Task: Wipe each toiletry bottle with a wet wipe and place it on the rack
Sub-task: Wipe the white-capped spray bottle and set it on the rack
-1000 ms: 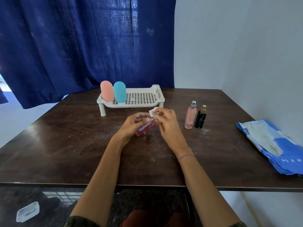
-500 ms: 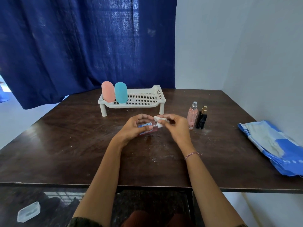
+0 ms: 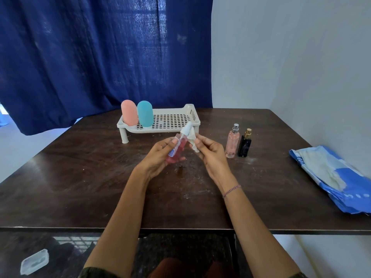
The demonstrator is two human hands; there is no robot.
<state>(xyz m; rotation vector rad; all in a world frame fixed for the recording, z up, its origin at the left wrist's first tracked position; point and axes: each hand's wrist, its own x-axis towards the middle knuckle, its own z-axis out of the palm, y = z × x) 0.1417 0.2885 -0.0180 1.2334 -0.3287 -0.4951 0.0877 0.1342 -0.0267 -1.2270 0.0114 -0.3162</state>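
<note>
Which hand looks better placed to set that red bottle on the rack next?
Probably the left hand: it grips the red bottle, and the rack sits just beyond it. The right hand is busy pinching the wipe.

Home room: curtain point(image 3: 90, 57), wooden table point(image 3: 80, 187).

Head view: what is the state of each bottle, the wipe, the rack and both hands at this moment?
Red clear spray bottle, tilted, gripped by the left hand.
White wet wipe, crumpled, pinched by the right hand.
Pink rounded bottle, upright on the white perforated rack.
Teal rounded bottle, upright on the rack.
Pale pink spray bottle, upright on the dark table.
Black gold-topped bottle, upright on the table.
</note>
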